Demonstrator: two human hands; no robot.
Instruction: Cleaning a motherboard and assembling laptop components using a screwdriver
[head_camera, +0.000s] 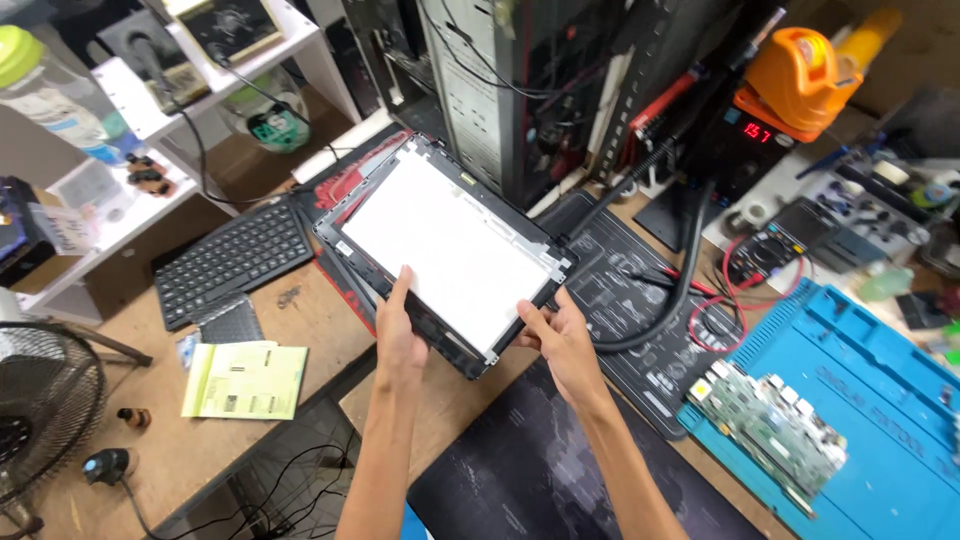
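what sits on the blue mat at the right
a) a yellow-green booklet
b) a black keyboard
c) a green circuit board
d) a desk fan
c: the green circuit board lies on the blue mat, right of the hands; the black keyboard, booklet and fan are all on the left.

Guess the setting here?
Likely an electronics repair bench: both hands, left and right, hold a bare laptop screen panel; a circuit board lies on a blue work mat, with a multimeter close by.
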